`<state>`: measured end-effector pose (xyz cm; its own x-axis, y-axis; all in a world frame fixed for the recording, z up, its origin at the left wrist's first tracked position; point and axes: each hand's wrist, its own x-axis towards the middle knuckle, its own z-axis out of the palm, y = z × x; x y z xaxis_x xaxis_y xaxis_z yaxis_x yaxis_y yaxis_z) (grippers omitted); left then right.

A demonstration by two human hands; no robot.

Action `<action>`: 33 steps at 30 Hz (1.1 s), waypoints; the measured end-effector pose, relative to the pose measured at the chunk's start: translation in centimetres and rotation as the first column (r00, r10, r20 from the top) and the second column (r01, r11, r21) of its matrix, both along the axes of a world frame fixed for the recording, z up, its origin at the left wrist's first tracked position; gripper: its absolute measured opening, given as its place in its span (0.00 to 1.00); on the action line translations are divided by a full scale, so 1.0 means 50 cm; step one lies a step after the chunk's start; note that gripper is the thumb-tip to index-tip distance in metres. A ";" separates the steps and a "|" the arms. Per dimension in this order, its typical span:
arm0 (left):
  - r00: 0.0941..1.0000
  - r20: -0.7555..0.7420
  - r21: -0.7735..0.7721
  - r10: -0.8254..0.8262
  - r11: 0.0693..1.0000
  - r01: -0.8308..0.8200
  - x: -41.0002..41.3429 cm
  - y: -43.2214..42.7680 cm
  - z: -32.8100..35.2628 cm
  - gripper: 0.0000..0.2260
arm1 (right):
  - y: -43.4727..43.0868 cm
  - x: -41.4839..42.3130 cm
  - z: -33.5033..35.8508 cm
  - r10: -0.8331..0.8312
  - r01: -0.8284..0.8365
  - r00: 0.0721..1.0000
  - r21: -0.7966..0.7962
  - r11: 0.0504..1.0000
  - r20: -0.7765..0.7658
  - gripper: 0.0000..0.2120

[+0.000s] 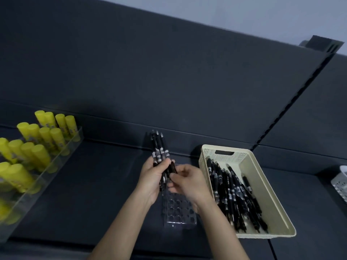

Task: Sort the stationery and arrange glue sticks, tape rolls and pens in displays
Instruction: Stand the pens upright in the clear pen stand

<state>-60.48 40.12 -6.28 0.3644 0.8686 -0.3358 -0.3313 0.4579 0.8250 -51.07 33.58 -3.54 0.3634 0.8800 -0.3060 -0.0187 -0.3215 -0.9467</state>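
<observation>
At the centre of the frame the left hand grips a bundle of black pens, fingers curled round their lower halves, with the tips pointing toward the top of the frame. Just to its right, the right hand has its fingers curled and pinches one pen at the bundle's edge. Directly below both hands, a clear holder with rows of round holes lies on the dark shelf, partly hidden by the wrists. To the right stands a beige basket with a heap of loose pens lying lengthwise in its left half. At the left edge, yellow glue sticks stand upright in rows in a clear tray. A white basket shows at the far right edge.
</observation>
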 end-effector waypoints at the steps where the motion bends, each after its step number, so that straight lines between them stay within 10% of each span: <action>1: 1.000 -0.009 0.013 0.013 1.000 -0.012 0.002 -0.002 -0.002 0.09 | 0.002 0.003 -0.003 -0.029 0.029 1.000 0.001 1.000 0.002 0.03; 11: 0.983 -0.048 -0.062 0.175 0.982 -0.178 -0.044 -0.005 -0.024 0.03 | 0.022 0.097 0.017 -0.339 0.325 0.941 0.248 0.913 0.016 0.09; 23: 0.991 -0.057 -0.059 0.123 0.990 -0.126 -0.056 -0.029 -0.031 0.03 | 0.096 0.084 0.021 -0.239 0.108 0.901 0.346 0.932 0.363 0.09; 33: 0.981 -0.125 -0.009 0.148 0.989 -0.150 -0.054 -0.038 -0.029 0.02 | 0.121 0.075 -0.004 -0.029 -0.051 0.788 0.111 0.992 0.615 0.08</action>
<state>-63.17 38.24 -7.74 0.1863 0.9034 -0.3861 -0.2932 0.4262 0.8558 -47.30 39.64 -3.75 0.4292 0.8994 0.0829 0.5828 -0.2057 -0.7861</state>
